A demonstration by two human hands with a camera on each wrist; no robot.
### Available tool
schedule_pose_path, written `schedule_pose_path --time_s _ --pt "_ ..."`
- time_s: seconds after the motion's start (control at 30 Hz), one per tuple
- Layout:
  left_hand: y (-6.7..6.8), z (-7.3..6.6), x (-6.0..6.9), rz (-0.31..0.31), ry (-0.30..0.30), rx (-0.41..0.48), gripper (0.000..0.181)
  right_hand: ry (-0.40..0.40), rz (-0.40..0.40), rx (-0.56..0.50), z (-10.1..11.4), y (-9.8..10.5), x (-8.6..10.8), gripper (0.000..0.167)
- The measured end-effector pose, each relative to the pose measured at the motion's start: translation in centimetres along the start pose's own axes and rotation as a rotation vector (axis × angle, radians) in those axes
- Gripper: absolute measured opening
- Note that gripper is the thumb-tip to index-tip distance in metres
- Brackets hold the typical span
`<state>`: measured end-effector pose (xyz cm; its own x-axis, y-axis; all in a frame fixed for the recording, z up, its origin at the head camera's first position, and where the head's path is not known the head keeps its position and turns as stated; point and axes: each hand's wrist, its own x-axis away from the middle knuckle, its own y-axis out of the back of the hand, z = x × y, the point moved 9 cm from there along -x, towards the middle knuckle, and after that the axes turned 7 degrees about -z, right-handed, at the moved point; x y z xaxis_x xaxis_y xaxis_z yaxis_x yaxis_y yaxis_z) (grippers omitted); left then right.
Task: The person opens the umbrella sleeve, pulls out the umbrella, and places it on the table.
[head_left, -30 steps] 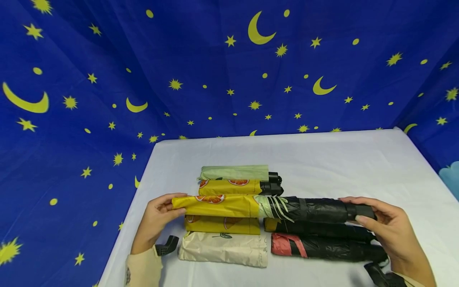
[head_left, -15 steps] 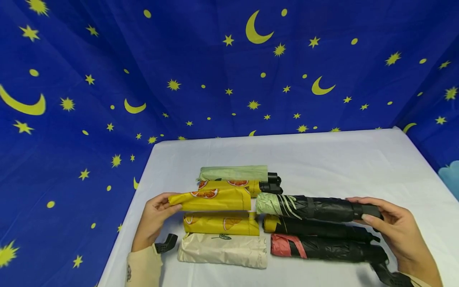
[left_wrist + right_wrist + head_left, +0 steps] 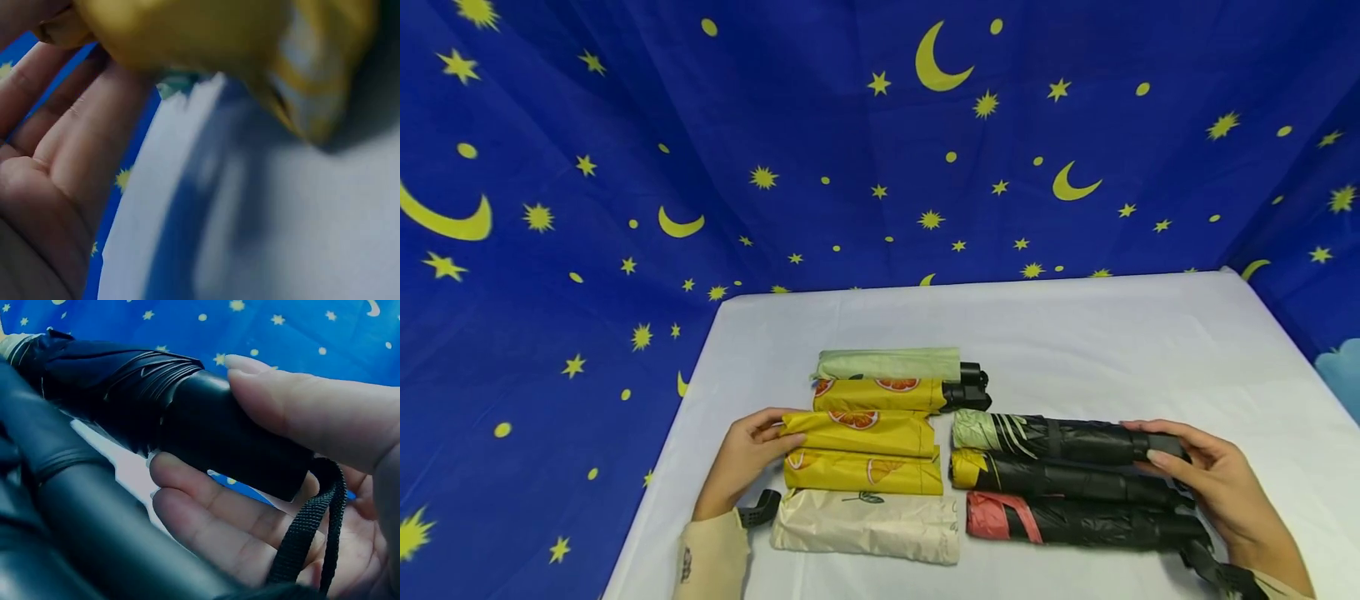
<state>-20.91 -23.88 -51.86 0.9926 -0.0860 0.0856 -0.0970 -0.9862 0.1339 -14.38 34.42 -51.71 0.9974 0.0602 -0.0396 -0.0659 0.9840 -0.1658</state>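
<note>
My left hand pinches the left end of a yellow sleeve with orange slices, which lies just behind a second yellow sleeve. In the left wrist view, blurred yellow fabric is at the fingers of my left hand. My right hand grips the black handle of a folded umbrella with a pale green tip. The right wrist view shows thumb and fingers of my right hand around that handle, its strap hanging over the palm.
Behind lie a pale green sleeved umbrella and a yellow sleeved umbrella, black handles showing. In front are a cream sleeve, a black umbrella with yellow tip and one with red. A blue star-patterned cloth surrounds the white table.
The green-tipped umbrella and the yellow sleeve, end to end at first, have come apart. Both are now lower; the sleeve moved left, then back right and forward, and the umbrella sits behind the yellow-tipped one.
</note>
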Motion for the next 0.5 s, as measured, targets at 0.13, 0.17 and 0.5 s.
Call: schedule_pose_path --time_s 0.13,0.17,0.5 --pt "-0.4 0.7 -0.2 -0.011 0.033 -0.134 0.045 -0.042 0.018 0.098 -1.0 0.0 -0.3 0.045" --pt "-0.6 0.7 -0.3 -0.011 0.032 -0.159 0.045 -0.043 0.022 0.143 -1.2 0.0 -0.4 0.045" --pt "-0.7 -0.1 0.1 -0.01 0.011 -0.245 0.054 0.021 0.031 0.527 -1.7 0.3 -0.8 0.042"
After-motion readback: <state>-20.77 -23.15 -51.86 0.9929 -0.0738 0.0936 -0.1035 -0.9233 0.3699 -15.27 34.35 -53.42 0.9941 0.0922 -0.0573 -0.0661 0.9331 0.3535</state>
